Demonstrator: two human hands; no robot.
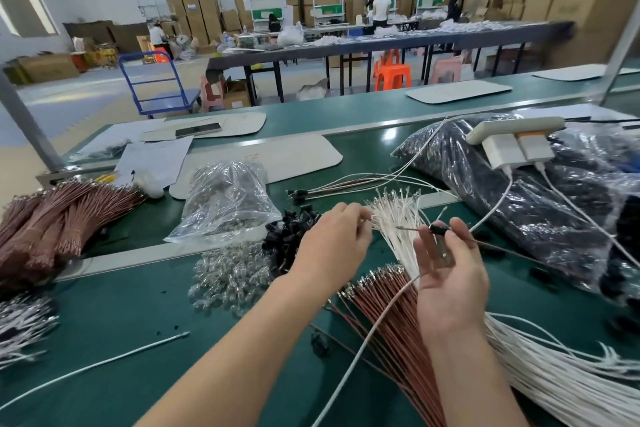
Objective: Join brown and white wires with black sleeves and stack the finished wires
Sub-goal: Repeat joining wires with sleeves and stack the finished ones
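Centre frame: our left hand has its fingertips closed together on a terminal among the fanned tips of the white wire bundle, probably picking the mate for the brown wire. Our right hand pinches that wire at its black sleeve with thumb and forefinger, other fingers loose and apart, lifted clear of the brown wire bundle. Finished wires lie just above; the sleeve pile, clear bag and dark bag crowd the sides, and bare green bench is only lower left.
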